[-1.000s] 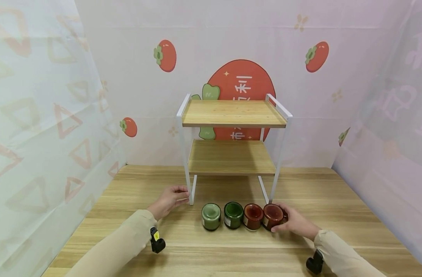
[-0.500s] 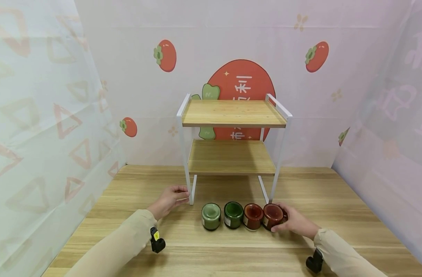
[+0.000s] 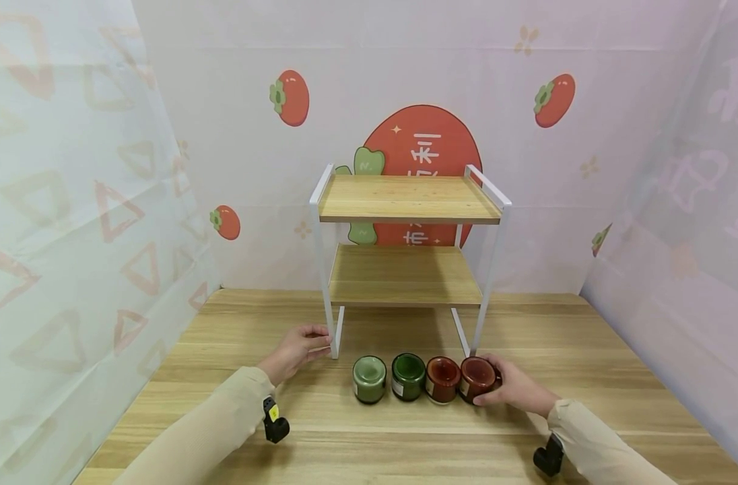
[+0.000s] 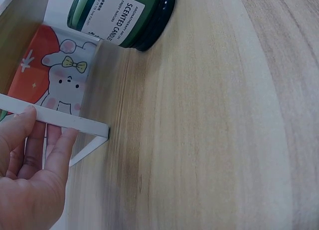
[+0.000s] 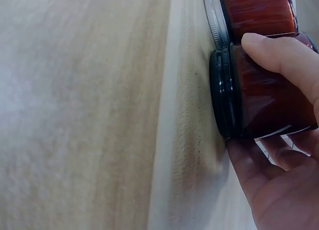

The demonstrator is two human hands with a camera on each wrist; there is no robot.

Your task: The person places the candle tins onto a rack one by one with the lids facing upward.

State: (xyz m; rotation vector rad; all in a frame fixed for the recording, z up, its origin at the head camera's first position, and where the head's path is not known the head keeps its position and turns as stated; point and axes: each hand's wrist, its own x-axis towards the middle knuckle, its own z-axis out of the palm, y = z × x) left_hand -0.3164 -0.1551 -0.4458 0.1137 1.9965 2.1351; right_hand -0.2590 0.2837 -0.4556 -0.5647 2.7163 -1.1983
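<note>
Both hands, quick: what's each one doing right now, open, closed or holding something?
Left hand: closed, pinching the shelf's white leg.
Right hand: closed around the rightmost red jar.

A white label (image 4: 113,16) on a green jar (image 4: 130,3) reads "SCENTED CANDLE", its last letter cut off, with "ENJOY NATURE" in smaller print. On the far backdrop (image 3: 254,148), a big red fruit print (image 3: 393,148) bears "利"; the rack (image 3: 409,199) partly hides the characters below. The dark red jar's (image 3: 478,377) label is too small to read.
</note>
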